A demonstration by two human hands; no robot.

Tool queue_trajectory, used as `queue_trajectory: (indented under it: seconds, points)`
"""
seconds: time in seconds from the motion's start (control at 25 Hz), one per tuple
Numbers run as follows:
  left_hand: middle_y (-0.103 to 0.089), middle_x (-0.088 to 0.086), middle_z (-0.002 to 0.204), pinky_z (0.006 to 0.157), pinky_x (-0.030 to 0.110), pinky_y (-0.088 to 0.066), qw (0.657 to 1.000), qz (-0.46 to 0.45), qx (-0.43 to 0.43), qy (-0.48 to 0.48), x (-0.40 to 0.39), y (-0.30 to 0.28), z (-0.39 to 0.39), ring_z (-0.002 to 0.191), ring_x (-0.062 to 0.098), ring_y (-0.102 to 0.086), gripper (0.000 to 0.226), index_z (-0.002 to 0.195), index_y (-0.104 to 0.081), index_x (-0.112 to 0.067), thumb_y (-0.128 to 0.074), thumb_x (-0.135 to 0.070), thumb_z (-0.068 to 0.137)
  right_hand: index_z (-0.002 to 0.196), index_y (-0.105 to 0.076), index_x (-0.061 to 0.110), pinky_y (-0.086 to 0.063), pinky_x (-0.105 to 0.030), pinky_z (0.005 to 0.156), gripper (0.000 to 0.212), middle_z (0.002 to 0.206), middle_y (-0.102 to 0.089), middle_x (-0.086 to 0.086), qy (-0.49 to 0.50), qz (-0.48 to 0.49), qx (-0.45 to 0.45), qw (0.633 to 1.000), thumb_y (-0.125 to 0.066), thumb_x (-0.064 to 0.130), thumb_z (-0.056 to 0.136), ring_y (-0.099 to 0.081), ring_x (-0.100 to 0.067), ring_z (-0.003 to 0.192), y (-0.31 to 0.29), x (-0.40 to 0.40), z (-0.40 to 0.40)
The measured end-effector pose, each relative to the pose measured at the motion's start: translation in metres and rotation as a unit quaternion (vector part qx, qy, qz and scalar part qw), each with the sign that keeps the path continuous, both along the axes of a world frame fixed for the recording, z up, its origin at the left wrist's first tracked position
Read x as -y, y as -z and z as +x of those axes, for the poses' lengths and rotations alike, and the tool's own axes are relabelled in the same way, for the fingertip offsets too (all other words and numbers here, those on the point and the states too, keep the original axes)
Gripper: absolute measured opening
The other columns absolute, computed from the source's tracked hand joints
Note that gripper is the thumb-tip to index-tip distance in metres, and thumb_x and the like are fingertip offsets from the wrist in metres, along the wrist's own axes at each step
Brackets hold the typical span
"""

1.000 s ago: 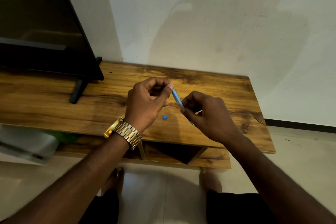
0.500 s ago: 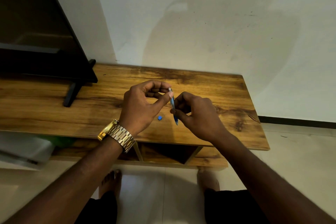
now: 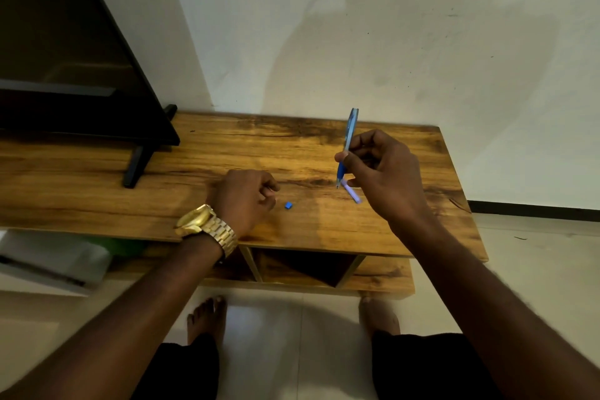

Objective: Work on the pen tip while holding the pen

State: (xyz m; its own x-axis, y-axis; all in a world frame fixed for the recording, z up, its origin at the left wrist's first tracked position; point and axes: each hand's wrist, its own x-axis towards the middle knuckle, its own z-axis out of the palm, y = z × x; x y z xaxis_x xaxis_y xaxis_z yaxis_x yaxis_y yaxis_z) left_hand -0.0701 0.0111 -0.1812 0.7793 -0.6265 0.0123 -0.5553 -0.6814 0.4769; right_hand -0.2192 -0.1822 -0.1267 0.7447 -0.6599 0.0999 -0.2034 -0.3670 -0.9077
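Note:
My right hand (image 3: 384, 172) grips a blue pen (image 3: 349, 140) and holds it nearly upright, tip down, above the right part of the wooden table (image 3: 324, 230). A short lilac pen part (image 3: 353, 194) lies on the table just under that hand. My left hand (image 3: 243, 198), with a gold watch on its wrist, hovers low over the middle of the table. Its fingers are curled and I see nothing in them. A tiny blue piece (image 3: 288, 204) lies on the wood just to its right.
A black television (image 3: 65, 58) stands on the left of the table, one leg (image 3: 136, 166) reaching forward. The wall is right behind. Open shelves (image 3: 302, 266) sit under the top, a white box (image 3: 48, 263) lies at the lower left, and bare feet stand on the tiles.
My hands have come apart. The left let go of the pen's top and dropped toward the table. The right carried the pen up and to the right, uncovering the lilac part.

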Motion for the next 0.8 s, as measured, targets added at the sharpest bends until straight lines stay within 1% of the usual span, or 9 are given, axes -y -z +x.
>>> queue_trajectory:
  seconds: [0.04, 0.12, 0.24, 0.36, 0.48, 0.6, 0.68, 0.76, 0.8]
  points:
    - [-0.080, -0.009, 0.096, 0.079, 0.028, -0.059, 1.000, 0.018, 0.006, 0.009, 0.007, 0.007, -0.006, 0.082, 0.009, -0.072, 0.025, 0.117, -0.081, -0.027, -0.078, -0.024, 0.093, 0.113, -0.071, 0.015, -0.069, -0.040, 0.083, 0.015, 0.103, -0.081, 0.001, -0.003, -0.001, 0.000, 1.000, -0.077, 0.018, 0.100, -0.080, -0.012, 0.095, 0.000, 0.000, 0.000]
    - [-0.080, -0.004, 0.112, 0.085, 0.036, -0.062, 0.997, 0.072, 0.029, 0.016, 0.022, 0.017, -0.014, 0.100, 0.017, -0.076, 0.031, 0.127, -0.076, -0.031, -0.075, -0.032, 0.096, 0.112, -0.071, 0.017, -0.069, -0.037, 0.084, 0.014, 0.103, -0.080, 0.001, -0.007, -0.006, -0.005, 1.000, -0.077, 0.018, 0.100, -0.080, -0.011, 0.096, 0.000, 0.000, 0.000]
    - [-0.076, -0.002, 0.126, 0.090, 0.036, -0.061, 0.990, 0.125, 0.050, 0.032, 0.032, 0.021, -0.013, 0.115, 0.021, -0.072, 0.033, 0.131, -0.075, -0.034, -0.074, -0.036, 0.098, 0.111, -0.071, 0.017, -0.069, -0.033, 0.082, 0.013, 0.102, -0.081, 0.002, -0.014, -0.006, -0.007, 1.000, -0.078, 0.019, 0.100, -0.080, -0.010, 0.094, 0.001, 0.001, -0.001]
    - [-0.077, 0.002, 0.125, 0.092, 0.037, -0.062, 0.985, 0.156, 0.060, 0.047, 0.037, 0.021, -0.012, 0.112, 0.023, -0.074, 0.027, 0.127, -0.078, -0.030, -0.072, -0.034, 0.101, 0.111, -0.072, 0.016, -0.068, -0.028, 0.080, 0.014, 0.099, -0.080, 0.003, -0.015, -0.005, -0.008, 1.000, -0.079, 0.020, 0.099, -0.080, -0.008, 0.091, 0.000, 0.000, -0.001]
    - [-0.077, 0.004, 0.119, 0.089, 0.039, -0.062, 0.988, 0.146, 0.053, 0.024, 0.038, 0.024, -0.015, 0.106, 0.024, -0.074, 0.019, 0.118, -0.080, -0.027, -0.073, -0.030, 0.100, 0.113, -0.071, 0.017, -0.067, -0.027, 0.078, 0.015, 0.100, -0.080, 0.003, -0.020, -0.011, -0.009, 1.000, -0.078, 0.021, 0.100, -0.080, -0.008, 0.090, 0.000, -0.003, -0.001]
    - [-0.076, 0.001, 0.109, 0.085, 0.038, -0.062, 0.996, 0.084, 0.015, 0.000, 0.029, 0.027, -0.014, 0.099, 0.021, -0.073, 0.011, 0.105, -0.077, -0.024, -0.080, -0.027, 0.094, 0.113, -0.071, 0.019, -0.066, -0.025, 0.076, 0.015, 0.100, -0.080, 0.004, -0.028, -0.021, -0.014, 0.999, -0.078, 0.023, 0.100, -0.079, -0.007, 0.090, 0.002, -0.006, -0.002]
    - [-0.078, -0.002, 0.098, 0.080, 0.032, -0.062, 1.000, 0.010, -0.027, -0.012, 0.022, 0.025, -0.011, 0.092, 0.018, -0.076, 0.011, 0.100, -0.078, -0.021, -0.084, -0.021, 0.090, 0.113, -0.071, 0.019, -0.065, -0.023, 0.076, 0.015, 0.100, -0.079, 0.005, -0.032, -0.035, -0.017, 0.999, -0.078, 0.022, 0.100, -0.078, -0.006, 0.090, 0.003, -0.007, -0.002]
    - [-0.082, -0.005, 0.085, 0.072, 0.025, -0.063, 0.983, -0.134, -0.115, -0.049, 0.017, 0.014, -0.007, 0.080, 0.012, -0.080, 0.012, 0.098, -0.081, -0.020, -0.087, -0.019, 0.088, 0.112, -0.072, 0.019, -0.063, -0.017, 0.075, 0.015, 0.100, -0.079, 0.008, -0.039, -0.068, -0.026, 0.997, -0.079, 0.022, 0.099, -0.077, -0.003, 0.089, 0.005, -0.009, 0.000]
    - [-0.083, -0.003, 0.083, 0.070, 0.024, -0.065, 0.960, -0.218, -0.164, -0.067, 0.015, 0.005, -0.005, 0.077, 0.010, -0.081, 0.013, 0.099, -0.083, -0.020, -0.088, -0.019, 0.087, 0.112, -0.072, 0.019, -0.060, -0.012, 0.074, 0.015, 0.099, -0.078, 0.010, -0.044, -0.089, -0.031, 0.995, -0.079, 0.022, 0.099, -0.076, 0.000, 0.089, 0.006, -0.011, 0.002]
